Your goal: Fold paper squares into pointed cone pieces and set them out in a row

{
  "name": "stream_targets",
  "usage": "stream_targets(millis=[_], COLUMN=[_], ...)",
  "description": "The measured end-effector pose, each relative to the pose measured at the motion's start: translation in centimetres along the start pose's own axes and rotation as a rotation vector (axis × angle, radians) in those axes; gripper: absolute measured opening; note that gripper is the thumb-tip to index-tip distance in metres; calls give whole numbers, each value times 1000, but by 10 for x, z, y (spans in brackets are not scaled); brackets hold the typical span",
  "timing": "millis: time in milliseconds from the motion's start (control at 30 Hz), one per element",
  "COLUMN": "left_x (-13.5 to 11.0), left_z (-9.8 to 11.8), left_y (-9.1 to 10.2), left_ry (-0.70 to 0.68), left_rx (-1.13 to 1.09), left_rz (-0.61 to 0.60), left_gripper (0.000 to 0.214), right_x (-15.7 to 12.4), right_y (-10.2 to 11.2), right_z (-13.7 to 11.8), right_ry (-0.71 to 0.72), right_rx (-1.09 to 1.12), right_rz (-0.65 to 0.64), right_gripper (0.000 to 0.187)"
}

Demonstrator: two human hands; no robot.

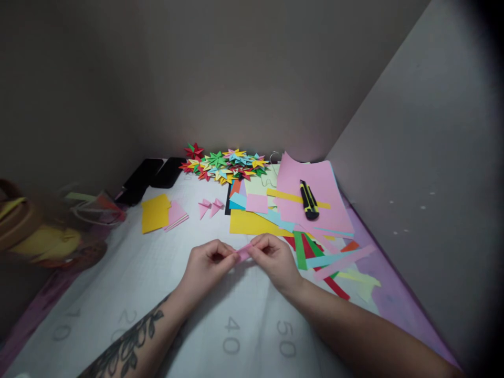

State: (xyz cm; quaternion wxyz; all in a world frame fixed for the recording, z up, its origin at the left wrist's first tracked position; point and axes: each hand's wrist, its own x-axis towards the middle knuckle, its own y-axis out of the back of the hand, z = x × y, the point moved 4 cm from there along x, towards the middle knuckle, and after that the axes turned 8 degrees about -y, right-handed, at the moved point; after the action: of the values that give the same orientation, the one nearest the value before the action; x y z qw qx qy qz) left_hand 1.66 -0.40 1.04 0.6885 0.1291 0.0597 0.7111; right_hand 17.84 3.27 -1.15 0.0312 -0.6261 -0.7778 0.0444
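Note:
A small folded piece of pink paper point(244, 253) is stretched between my two hands, just above the white sheet on the table. My left hand point(209, 262) pinches its left end between thumb and forefinger. At the other end, my right hand point(275, 261) grips it the same way. Fingers cover much of the paper, so its exact fold is hard to make out. Beyond my hands stand two folded pink paper points point(210, 208). To their left lie a yellow paper square point(155, 213) and a small pink paper stack point(176, 216).
Folded paper stars point(224, 164) pile against the back wall. A utility knife point(309, 200) rests on large pink sheets point(334, 194) at the right. Coloured strips point(326, 261) lie scattered near my right hand. Dark phones point(168, 172) and a blurred brown container point(18, 215) are at the left.

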Motion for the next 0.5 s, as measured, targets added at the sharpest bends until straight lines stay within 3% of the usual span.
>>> stream_targets(millis=[500], left_x=[-1], left_z=[1], left_y=[0], left_ry=[11], left_rx=[-6], left_rz=[4], left_gripper=[21], right_x=[0], right_y=[-2], right_z=[0], right_ry=[-19], right_rx=[20], right_rz=[-18], right_gripper=[22])
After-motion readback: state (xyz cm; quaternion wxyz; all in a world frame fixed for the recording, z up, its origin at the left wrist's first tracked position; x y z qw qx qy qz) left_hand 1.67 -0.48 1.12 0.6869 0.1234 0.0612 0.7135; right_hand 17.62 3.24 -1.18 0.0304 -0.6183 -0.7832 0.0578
